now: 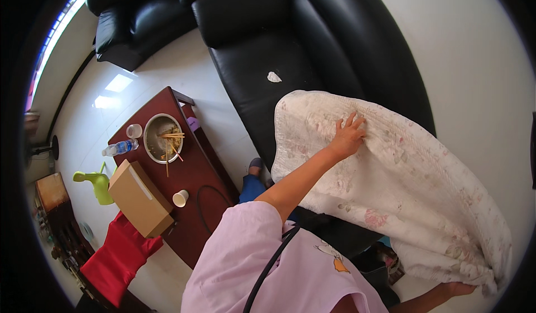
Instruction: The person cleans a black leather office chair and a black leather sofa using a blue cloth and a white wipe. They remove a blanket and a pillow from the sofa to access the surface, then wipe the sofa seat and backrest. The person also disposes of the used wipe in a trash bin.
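Note:
A pale floral quilted cover (389,179) lies partly over the black leather sofa (259,45) and stretches to the lower right. My left hand (349,137) rests on its upper part with the fingers spread and slightly bent. At the lower right, my right hand (460,288) grips the gathered end of the cover; its fingers are partly hidden by the cloth. A crumpled white piece, perhaps tissue (274,77), lies on the sofa seat beyond the cover's edge.
To the left stands a dark red wooden table (192,221) with a metal bowl (153,145) holding food and chopsticks, a plastic bottle (121,147), a paper cup (180,198) and a cardboard box (140,200). A red-covered chair (119,258) is beside it. A white wall borders the sofa.

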Available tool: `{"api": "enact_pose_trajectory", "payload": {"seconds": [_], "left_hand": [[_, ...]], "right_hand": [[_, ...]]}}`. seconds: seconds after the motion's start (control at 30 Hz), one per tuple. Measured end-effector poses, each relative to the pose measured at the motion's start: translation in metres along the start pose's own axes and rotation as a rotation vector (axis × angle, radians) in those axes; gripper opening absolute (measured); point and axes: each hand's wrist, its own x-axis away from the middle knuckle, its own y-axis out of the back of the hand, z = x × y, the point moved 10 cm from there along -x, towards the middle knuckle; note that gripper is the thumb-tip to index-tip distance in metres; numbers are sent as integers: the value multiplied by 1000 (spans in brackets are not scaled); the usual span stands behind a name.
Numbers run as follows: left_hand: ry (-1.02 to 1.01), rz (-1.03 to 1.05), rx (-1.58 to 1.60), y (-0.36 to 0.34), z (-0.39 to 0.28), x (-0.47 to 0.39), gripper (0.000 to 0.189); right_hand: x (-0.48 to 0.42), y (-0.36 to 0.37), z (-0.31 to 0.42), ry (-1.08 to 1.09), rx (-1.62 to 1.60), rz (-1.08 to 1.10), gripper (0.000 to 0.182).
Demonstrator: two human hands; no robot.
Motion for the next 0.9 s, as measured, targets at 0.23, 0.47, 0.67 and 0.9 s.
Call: {"api": "enact_pose_trajectory", "payload": {"seconds": [0.23,0.47,0.67,0.9], "left_hand": [[251,-260,723,-8,-6,10,12],[204,-224,970,3,-94,-10,9],[-30,-34,943,31,-160,-49,9],[-150,159,720,86,-164,-134,8]], "right_hand": [[0,-3,-33,-45,29,-220,43],[14,-13,-59,-170,7,-127,49],[23,-12,-76,-261,99,3,51],[39,-46,-74,-240,171,-190,52]]}}
